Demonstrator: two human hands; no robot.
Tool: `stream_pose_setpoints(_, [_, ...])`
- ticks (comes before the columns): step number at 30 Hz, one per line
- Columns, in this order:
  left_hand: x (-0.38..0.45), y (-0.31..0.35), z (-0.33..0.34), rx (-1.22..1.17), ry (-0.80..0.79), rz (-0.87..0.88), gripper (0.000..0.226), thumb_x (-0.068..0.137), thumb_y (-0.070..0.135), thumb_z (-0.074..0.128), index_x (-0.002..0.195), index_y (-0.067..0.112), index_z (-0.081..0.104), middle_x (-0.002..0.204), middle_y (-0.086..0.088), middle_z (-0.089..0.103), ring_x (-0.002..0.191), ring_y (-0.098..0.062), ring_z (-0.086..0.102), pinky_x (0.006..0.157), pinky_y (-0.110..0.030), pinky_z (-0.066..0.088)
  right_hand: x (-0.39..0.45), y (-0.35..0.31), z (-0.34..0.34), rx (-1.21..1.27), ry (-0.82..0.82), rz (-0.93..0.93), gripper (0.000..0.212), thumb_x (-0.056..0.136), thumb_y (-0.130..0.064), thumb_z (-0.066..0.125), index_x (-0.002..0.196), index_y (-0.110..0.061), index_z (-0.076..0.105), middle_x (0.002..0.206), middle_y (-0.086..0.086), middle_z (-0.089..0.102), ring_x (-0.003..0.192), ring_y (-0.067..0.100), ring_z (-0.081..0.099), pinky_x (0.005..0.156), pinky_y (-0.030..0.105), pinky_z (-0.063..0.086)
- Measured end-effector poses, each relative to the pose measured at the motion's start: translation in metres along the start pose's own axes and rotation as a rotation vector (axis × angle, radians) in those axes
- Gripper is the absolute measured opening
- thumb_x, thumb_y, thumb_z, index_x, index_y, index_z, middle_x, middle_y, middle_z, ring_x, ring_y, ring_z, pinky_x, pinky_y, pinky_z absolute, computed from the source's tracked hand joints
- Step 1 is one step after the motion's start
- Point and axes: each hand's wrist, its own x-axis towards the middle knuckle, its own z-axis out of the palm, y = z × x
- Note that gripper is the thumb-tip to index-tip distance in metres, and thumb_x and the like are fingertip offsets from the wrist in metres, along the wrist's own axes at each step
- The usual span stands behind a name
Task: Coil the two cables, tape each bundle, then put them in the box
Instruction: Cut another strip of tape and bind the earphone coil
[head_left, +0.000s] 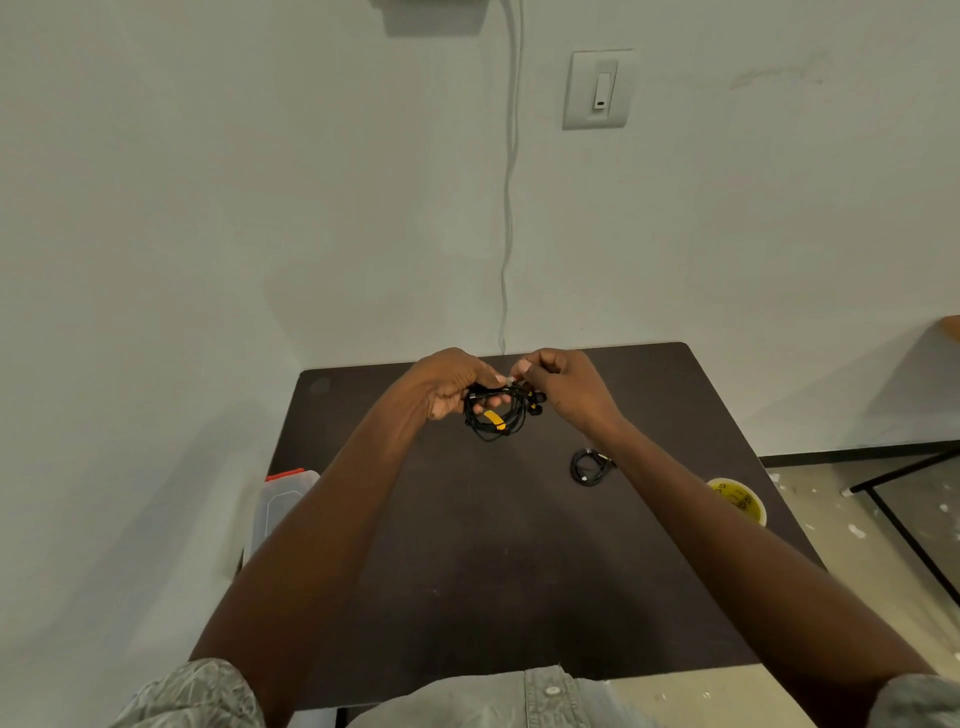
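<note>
Above the far half of the dark table (498, 561), both my hands hold one coiled black cable (493, 415) with a yellow strip on it. My left hand (449, 387) grips the coil's left side. My right hand (563, 387) pinches its upper right part, where a small plug end shows. A second, smaller black cable coil (589, 467) lies on the table to the right, just below my right forearm. A roll of yellow tape (740, 501) sits at the table's right edge. A clear plastic box with a red lid edge (283, 501) stands at the left edge, partly hidden by my left arm.
The table stands against a pale wall with a light switch (600, 91) and a thin white cord (506, 234) hanging down to the table's back edge. To the right are a black metal frame (904, 512) and a paint-speckled floor.
</note>
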Motion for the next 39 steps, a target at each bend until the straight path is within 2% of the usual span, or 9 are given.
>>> stream_pose_setpoints(5, [0.002,-0.001,0.000,-0.008,0.018,-0.019,0.010,0.090,0.003,0.062,0.093,-0.004,0.068,0.076,-0.011,0.070,0.057,-0.011,0.062,0.047,-0.018,0.045,-0.004,0.001,0.000,-0.094,-0.051,-0.095,0.012,0.088,-0.016,0.067,0.097,-0.013,0.074,0.088,0.003,0.074,0.077,0.014,0.067,0.072,0.029,0.054])
stream_pose_setpoints(9, [0.003,0.000,-0.002,-0.025,0.003,-0.041,0.011,0.091,0.002,0.059,0.093,-0.003,0.068,0.075,-0.010,0.070,0.057,-0.011,0.063,0.049,-0.019,0.044,-0.004,0.002,0.002,-0.195,-0.023,-0.175,0.019,0.086,-0.006,0.067,0.102,-0.012,0.074,0.087,-0.007,0.071,0.071,-0.002,0.063,0.066,0.017,0.051])
stream_pose_setpoints(12, [0.003,0.001,-0.002,-0.043,0.010,-0.055,0.017,0.092,0.001,0.056,0.102,-0.008,0.066,0.075,-0.012,0.069,0.057,-0.012,0.062,0.046,-0.020,0.043,-0.005,0.004,0.003,-0.299,0.010,-0.295,0.012,0.085,-0.005,0.065,0.089,-0.011,0.075,0.086,-0.006,0.071,0.080,0.006,0.063,0.073,0.027,0.052])
stream_pose_setpoints(17, [0.002,0.003,0.001,-0.070,0.048,-0.074,0.016,0.091,0.000,0.057,0.102,-0.007,0.065,0.076,-0.013,0.068,0.058,-0.013,0.060,0.046,-0.020,0.043,-0.007,0.005,0.005,-0.404,0.078,-0.417,0.009,0.089,-0.010,0.062,0.088,-0.010,0.071,0.086,-0.001,0.069,0.080,0.017,0.060,0.074,0.035,0.048])
stream_pose_setpoints(19, [0.002,0.002,0.001,-0.068,0.054,-0.081,0.013,0.090,0.001,0.058,0.098,-0.005,0.066,0.074,-0.011,0.069,0.058,-0.013,0.060,0.046,-0.020,0.043,-0.008,0.006,0.005,-0.442,0.063,-0.461,0.009,0.088,-0.009,0.061,0.093,-0.009,0.069,0.090,0.002,0.069,0.083,0.020,0.059,0.077,0.038,0.048])
stream_pose_setpoints(23, [0.001,0.004,0.003,-0.019,0.048,-0.093,0.010,0.091,0.002,0.058,0.087,-0.002,0.066,0.068,-0.007,0.071,0.054,-0.010,0.060,0.048,-0.019,0.042,-0.007,0.009,0.006,-0.556,0.007,-0.468,0.030,0.086,-0.005,0.063,0.115,-0.010,0.068,0.111,0.007,0.067,0.094,0.022,0.061,0.088,0.038,0.043])
stream_pose_setpoints(27, [0.000,0.006,0.003,0.021,0.037,-0.093,0.015,0.093,0.005,0.056,0.083,0.000,0.067,0.064,-0.004,0.069,0.053,-0.008,0.057,0.051,-0.019,0.040,-0.004,0.011,0.008,-0.570,0.035,-0.521,0.015,0.083,-0.003,0.068,0.096,-0.006,0.075,0.100,0.007,0.069,0.087,0.027,0.064,0.080,0.039,0.045])
stream_pose_setpoints(34, [0.001,0.006,0.003,0.034,0.079,-0.093,0.015,0.092,0.004,0.057,0.082,-0.001,0.066,0.066,-0.007,0.068,0.055,-0.010,0.057,0.049,-0.020,0.042,-0.002,0.019,0.011,-0.646,0.055,-0.568,0.021,0.082,-0.010,0.066,0.102,-0.011,0.072,0.107,0.004,0.069,0.094,0.024,0.064,0.084,0.034,0.039])
stream_pose_setpoints(39, [-0.001,0.007,0.003,0.020,0.071,-0.106,0.017,0.092,0.004,0.057,0.079,0.000,0.067,0.065,-0.006,0.068,0.051,-0.008,0.057,0.051,-0.019,0.042,-0.002,0.021,0.012,-0.592,0.106,-0.604,0.013,0.086,-0.013,0.064,0.095,-0.012,0.073,0.102,0.002,0.070,0.090,0.023,0.064,0.081,0.029,0.034])
